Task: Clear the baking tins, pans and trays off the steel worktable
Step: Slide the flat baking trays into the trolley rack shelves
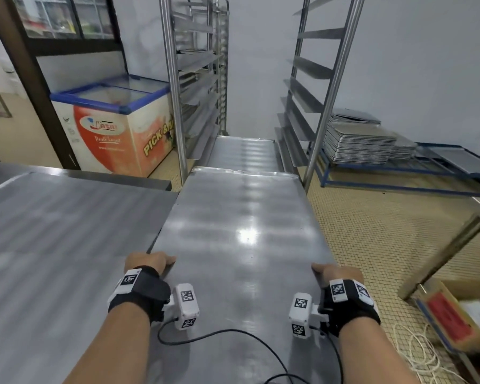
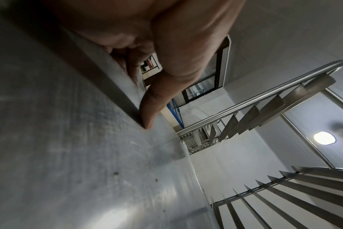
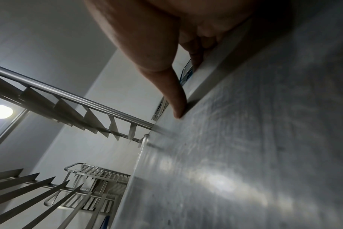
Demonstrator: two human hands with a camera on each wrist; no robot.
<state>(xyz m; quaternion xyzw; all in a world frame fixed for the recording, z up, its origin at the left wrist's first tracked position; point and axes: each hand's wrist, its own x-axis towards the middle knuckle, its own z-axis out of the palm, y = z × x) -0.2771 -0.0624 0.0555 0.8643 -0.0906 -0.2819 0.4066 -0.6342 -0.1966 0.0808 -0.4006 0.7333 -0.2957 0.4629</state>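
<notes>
I hold a large flat steel baking tray [image 1: 241,231] level in front of me, one hand on each long side. My left hand [image 1: 150,261] grips its left rim, thumb on top and fingers curled underneath. My right hand [image 1: 337,273] grips the right rim the same way. The tray's far end reaches the front posts of a tall steel tray rack [image 1: 173,79]. The left wrist view shows my thumb [image 2: 147,120] pressed on the tray surface [image 2: 68,147]. The right wrist view shows the other thumb [image 3: 178,108] on the tray [image 3: 245,155].
The steel worktable [image 1: 53,231] lies to my left, beside the tray. Another tray [image 1: 241,153] sits low inside the rack. A stack of trays [image 1: 358,142] rests on a blue frame at right. A chest freezer [image 1: 111,120] stands back left, a cardboard box [image 1: 455,314] on the floor at right.
</notes>
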